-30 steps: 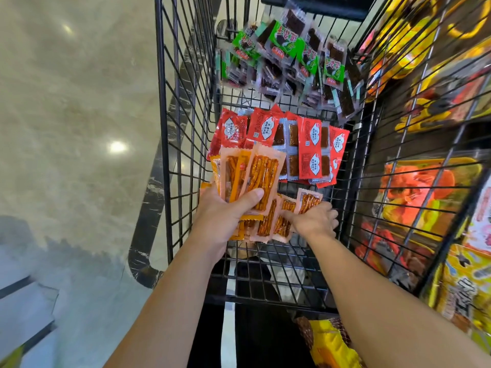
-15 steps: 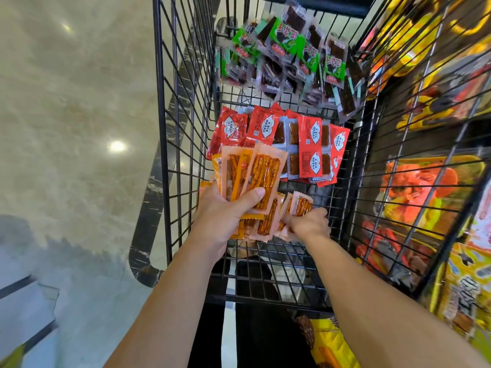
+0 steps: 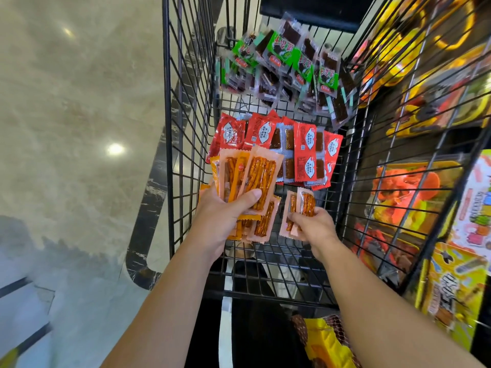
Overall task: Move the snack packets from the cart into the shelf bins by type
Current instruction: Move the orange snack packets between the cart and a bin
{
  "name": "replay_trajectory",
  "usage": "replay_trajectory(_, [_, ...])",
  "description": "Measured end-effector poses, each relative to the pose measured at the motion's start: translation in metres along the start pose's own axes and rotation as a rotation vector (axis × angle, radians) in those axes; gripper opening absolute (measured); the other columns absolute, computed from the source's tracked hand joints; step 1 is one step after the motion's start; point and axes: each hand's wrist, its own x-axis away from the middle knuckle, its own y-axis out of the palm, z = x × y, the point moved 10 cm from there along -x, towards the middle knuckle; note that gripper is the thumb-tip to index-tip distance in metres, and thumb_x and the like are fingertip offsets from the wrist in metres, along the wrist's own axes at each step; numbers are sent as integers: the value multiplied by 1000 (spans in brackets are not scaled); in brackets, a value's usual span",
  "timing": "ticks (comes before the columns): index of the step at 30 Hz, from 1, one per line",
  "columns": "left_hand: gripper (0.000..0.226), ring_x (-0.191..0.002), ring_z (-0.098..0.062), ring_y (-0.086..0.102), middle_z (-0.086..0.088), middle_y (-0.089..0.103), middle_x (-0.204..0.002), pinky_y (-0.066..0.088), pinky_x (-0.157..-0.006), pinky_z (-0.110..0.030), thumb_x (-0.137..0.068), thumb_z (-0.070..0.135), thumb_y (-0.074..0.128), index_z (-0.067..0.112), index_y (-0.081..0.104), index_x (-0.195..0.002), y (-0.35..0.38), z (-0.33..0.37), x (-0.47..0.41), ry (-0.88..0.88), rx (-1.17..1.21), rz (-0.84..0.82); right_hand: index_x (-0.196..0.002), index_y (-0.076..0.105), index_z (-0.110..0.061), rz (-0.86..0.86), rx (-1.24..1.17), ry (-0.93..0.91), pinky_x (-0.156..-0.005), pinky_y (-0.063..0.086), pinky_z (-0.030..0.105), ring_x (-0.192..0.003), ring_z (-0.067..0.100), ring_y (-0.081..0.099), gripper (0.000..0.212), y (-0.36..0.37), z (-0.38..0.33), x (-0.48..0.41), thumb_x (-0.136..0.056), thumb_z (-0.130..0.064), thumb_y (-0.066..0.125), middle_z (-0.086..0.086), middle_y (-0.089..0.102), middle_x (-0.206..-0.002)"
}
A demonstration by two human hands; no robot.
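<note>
Gathering step: left hand (image 3: 220,216) grips orange packets (image 3: 255,179); right hand (image 3: 312,225) pinches two more. Next, probably, carry them to a shelf bin (image 3: 414,192).

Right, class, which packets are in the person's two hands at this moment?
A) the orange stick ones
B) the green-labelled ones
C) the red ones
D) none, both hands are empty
A: the left hand holds a fan of orange stick packets and the right hand pinches two more, while the red packets and green packets lie in the cart.
</note>
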Motion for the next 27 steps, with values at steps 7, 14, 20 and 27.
replay_trajectory(7, [41,-106,-10,76,10,79,-114,58,-95,-50,-86,38,84,33,70,-124,9,48,47,38,-8,-45,-117,66,-21,-222,-177,-191,-85,62,47,-97,20,77,34,-13,-60,93,-87,-13,80,0,80,-105])
replay_trajectory(14, [43,-106,-13,77,7,80,-116,55,-100,-50,-81,38,89,32,74,-121,13,134,119,196,-13,-131,-102,73,-33,-187,-303,-462,-71,64,34,-97,21,77,26,-56,-137,228,-87,-13,80,1,79,-107])
replay_trajectory(20, [40,-105,-27,78,-2,80,-115,62,-91,-51,-76,34,89,33,79,-115,15,200,181,334,-24,-308,-101,74,-33,-64,-466,-637,-70,62,34,-97,24,77,32,-89,-164,349,-72,-29,86,4,78,-106])
replay_trajectory(27, [43,-109,-27,77,-2,80,-117,57,-102,-53,-76,30,86,28,78,-119,46,257,259,441,-108,-537,-109,73,-32,215,-659,-761,-73,60,37,-94,21,75,46,-138,-136,452,-65,-38,86,2,77,-104])
